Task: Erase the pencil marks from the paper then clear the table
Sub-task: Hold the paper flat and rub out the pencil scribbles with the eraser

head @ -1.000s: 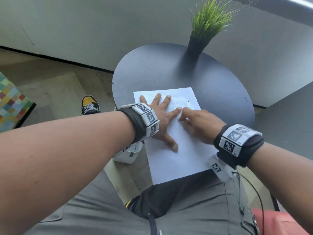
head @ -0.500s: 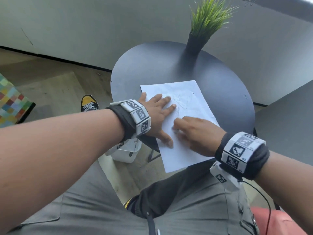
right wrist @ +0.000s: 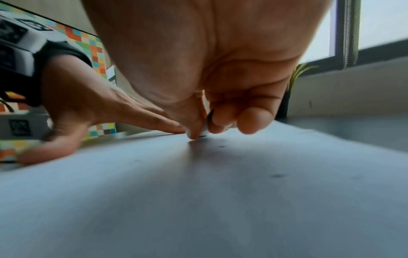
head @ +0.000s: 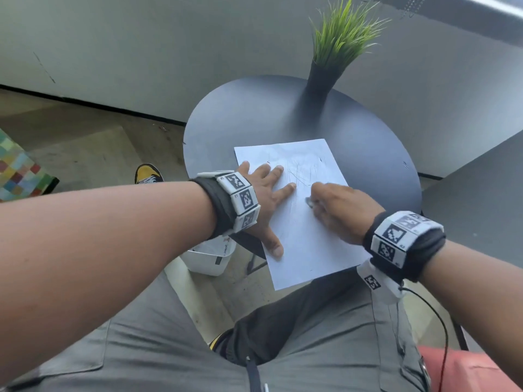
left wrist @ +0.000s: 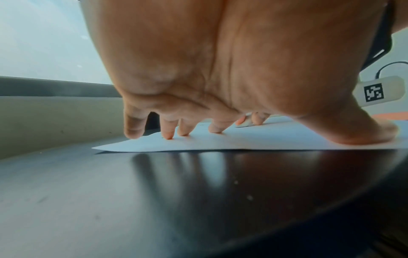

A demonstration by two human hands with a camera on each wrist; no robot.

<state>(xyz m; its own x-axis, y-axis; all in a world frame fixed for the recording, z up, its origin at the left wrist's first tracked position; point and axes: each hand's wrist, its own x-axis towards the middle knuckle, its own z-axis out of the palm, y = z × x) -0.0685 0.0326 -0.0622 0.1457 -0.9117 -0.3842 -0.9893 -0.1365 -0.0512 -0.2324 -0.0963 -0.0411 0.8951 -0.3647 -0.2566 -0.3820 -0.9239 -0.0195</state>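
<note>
A white sheet of paper [head: 304, 230] with grey pencil scribbles [head: 300, 171] near its far end lies on the round dark table [head: 254, 123], its near end hanging over the table's front edge. My left hand [head: 266, 199] lies flat on the sheet's left side with straight spread fingers [left wrist: 170, 132], thumb pressed near the edge. My right hand [head: 334, 205] pinches a small white eraser [head: 309, 203] between thumb and curled fingers and holds it down on the paper just below the scribbles. In the right wrist view the eraser [right wrist: 205, 129] shows as a sliver touching the paper [right wrist: 220, 192].
A dark vase with green grass [head: 336, 52] stands at the table's far side. Below the table's left edge sits a white bin [head: 209, 256] on the floor. A grey wall runs behind. My lap is right under the paper's overhang.
The paper has turned and slid further onto the table under both hands. My right hand moved up towards the scribbles, and the eraser now shows at its fingertips.
</note>
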